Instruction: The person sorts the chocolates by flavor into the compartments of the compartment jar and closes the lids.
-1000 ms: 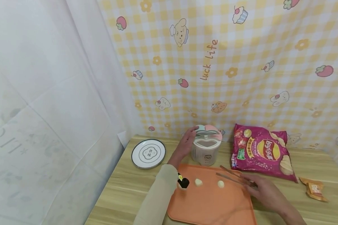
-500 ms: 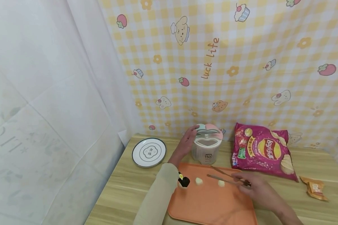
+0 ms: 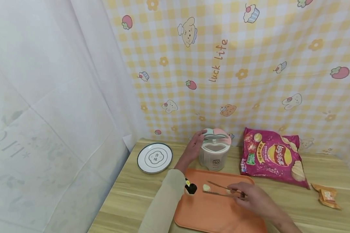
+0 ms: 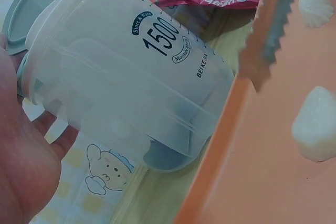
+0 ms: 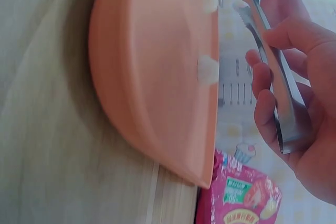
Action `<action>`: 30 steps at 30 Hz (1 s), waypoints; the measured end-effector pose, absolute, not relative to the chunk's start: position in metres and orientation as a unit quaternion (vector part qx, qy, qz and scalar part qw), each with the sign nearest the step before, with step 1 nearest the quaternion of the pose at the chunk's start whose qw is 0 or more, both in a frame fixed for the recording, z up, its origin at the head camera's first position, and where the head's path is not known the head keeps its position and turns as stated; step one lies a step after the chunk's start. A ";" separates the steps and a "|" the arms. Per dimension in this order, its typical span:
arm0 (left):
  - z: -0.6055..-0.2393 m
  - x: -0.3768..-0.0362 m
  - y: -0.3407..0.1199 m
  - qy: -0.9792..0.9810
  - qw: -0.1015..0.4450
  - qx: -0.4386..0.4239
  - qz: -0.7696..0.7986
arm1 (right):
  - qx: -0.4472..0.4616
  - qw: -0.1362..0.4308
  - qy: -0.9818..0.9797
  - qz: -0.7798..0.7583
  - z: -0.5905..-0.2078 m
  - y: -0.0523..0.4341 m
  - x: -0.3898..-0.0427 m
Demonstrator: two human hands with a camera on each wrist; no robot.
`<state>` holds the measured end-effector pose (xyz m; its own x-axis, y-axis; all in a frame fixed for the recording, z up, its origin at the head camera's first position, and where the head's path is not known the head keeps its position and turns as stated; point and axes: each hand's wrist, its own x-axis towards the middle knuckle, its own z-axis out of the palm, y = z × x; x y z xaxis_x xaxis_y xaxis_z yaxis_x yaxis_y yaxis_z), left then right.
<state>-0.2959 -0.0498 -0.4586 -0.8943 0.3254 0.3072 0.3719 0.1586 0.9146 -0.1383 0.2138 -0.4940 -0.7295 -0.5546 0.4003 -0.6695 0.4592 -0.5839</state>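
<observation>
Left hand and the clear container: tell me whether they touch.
Touching. The left wrist view shows the left hand with palm and fingers against the clear container; the head view agrees.

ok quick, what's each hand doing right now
Left hand: fingers curled round the clear container, holding it.
Right hand: grips the metal tongs over the orange tray.
</observation>
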 end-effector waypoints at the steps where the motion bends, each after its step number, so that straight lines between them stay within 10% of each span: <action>1: -0.462 -0.299 -0.050 -0.764 0.020 -0.226 -0.604 | 0.359 0.070 -0.853 0.372 -0.494 0.212 -0.138; 30: -0.465 -0.302 -0.049 -0.762 0.013 -0.231 -0.604 | 0.322 0.013 -0.892 0.318 -0.498 0.159 -0.133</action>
